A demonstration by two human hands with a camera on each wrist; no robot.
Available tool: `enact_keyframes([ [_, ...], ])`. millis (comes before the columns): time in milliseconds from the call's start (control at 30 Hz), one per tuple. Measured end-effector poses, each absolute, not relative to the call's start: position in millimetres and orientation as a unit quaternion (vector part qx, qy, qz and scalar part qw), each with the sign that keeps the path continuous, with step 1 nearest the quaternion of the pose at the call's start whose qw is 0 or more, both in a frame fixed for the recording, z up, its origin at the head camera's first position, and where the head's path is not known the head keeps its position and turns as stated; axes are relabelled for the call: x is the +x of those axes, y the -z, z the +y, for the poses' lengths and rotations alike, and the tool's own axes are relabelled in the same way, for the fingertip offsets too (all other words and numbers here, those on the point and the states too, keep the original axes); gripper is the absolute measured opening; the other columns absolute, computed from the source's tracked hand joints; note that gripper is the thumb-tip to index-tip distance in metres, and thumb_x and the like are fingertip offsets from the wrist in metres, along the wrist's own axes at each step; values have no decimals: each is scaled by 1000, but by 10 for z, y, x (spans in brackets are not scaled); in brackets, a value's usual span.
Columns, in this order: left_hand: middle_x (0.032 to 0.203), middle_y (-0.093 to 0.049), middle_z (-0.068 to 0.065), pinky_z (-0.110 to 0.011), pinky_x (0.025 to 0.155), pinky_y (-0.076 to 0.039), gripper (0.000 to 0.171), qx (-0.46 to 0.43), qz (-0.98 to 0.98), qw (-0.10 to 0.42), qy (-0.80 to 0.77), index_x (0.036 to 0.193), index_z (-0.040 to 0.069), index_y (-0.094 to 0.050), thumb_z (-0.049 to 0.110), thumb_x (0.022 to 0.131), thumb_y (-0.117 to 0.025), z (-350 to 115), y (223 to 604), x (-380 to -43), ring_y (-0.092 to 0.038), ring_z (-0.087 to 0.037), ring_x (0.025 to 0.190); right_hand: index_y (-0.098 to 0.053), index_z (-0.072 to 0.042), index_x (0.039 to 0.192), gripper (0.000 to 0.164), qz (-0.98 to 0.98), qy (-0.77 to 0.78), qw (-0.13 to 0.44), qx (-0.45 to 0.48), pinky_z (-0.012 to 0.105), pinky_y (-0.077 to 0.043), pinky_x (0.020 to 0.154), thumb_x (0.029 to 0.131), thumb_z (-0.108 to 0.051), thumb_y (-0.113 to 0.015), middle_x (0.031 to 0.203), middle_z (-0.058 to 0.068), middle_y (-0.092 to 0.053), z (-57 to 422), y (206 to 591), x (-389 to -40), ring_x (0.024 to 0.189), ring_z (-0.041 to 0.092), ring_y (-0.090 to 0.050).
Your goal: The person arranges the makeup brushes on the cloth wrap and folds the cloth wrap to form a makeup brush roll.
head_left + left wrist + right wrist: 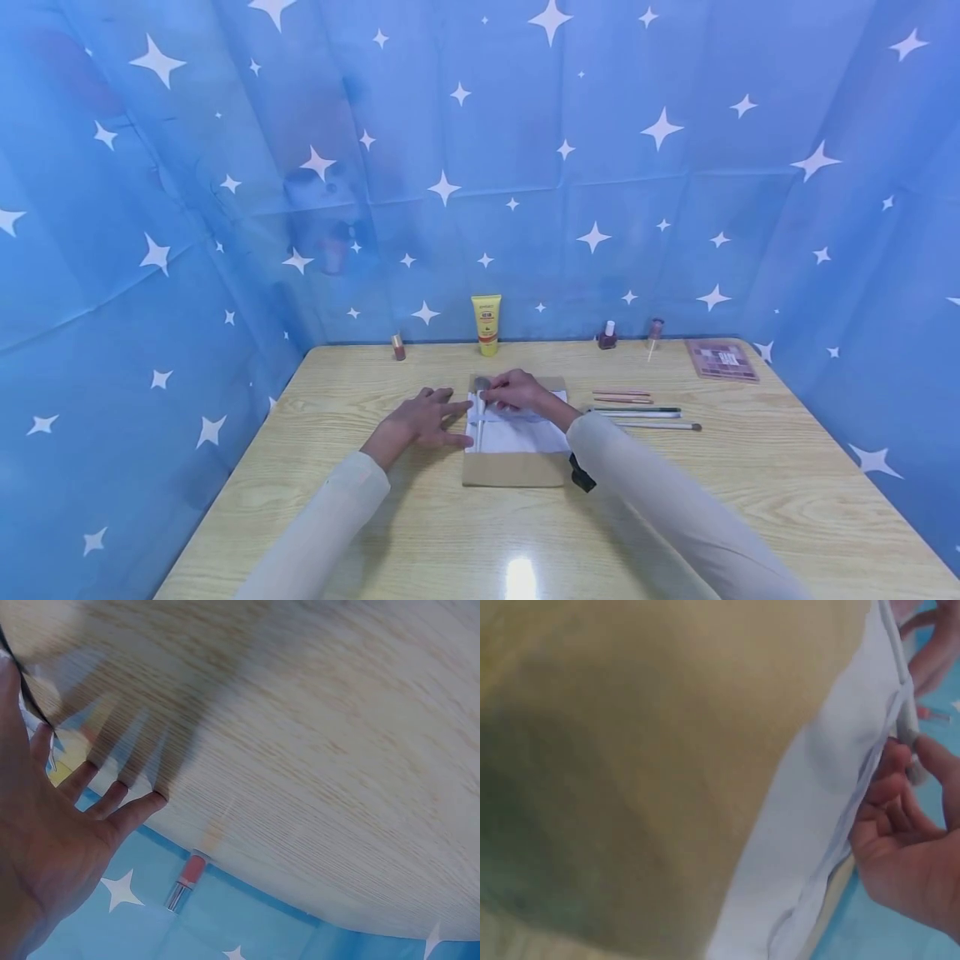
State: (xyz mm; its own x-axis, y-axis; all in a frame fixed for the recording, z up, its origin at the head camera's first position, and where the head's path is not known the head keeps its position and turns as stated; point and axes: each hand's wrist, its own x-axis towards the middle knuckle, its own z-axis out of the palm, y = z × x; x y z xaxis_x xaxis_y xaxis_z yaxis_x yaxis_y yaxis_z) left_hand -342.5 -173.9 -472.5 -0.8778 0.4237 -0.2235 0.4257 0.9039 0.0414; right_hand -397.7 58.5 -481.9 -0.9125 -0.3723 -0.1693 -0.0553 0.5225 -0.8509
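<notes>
A beige fold-out pouch (513, 472) with a white lining (525, 437) lies on the table in front of me. Along its left side a makeup brush (481, 429) points away from me, its dark bristles at the far edge. My right hand (517, 392) pinches this brush near the bristle end between thumb and fingers; the right wrist view shows the brush handle (909, 720) along the edge of the white lining. At the pouch's left edge rests my left hand (426, 419), fingers spread, thumb and fingertips right at the border.
Right of the pouch lie several brushes (652, 426) and pink pencils (621, 392). Along the back stand a lip colour tube (398, 347), a yellow tube (487, 325), a nail polish bottle (607, 337) and a small pink-capped item (656, 329). A makeup palette (722, 360) lies back right.
</notes>
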Motion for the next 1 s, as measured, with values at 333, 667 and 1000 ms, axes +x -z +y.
enact_keyframes([
  [333,169,-30,-9,-61,114,-39,83,218,970,108,-2,160,41,-37,82,90,-51,-1716,4711,-3448,-30,-39,153,-81,-12,99,19,875,443,160,-115,20,-45,59,89,-28,-83,78,-2,-68,556,4898,-3940,67,10,-57],
  [667,169,-31,-10,-61,114,-39,83,218,970,105,-4,160,42,-38,82,89,-53,-1726,4732,-3449,-32,-40,152,-82,-12,93,19,885,420,157,-124,19,-41,57,89,-30,-82,70,-5,-63,563,4845,-3795,63,8,-53],
  [1000,168,-32,-11,-62,114,-39,84,215,971,105,-12,160,40,-40,82,88,-55,-1746,4760,-3417,-33,-42,151,-79,-1,108,25,877,435,137,-152,17,-48,61,88,-15,-82,86,2,-77,619,4824,-3696,68,8,-66],
])
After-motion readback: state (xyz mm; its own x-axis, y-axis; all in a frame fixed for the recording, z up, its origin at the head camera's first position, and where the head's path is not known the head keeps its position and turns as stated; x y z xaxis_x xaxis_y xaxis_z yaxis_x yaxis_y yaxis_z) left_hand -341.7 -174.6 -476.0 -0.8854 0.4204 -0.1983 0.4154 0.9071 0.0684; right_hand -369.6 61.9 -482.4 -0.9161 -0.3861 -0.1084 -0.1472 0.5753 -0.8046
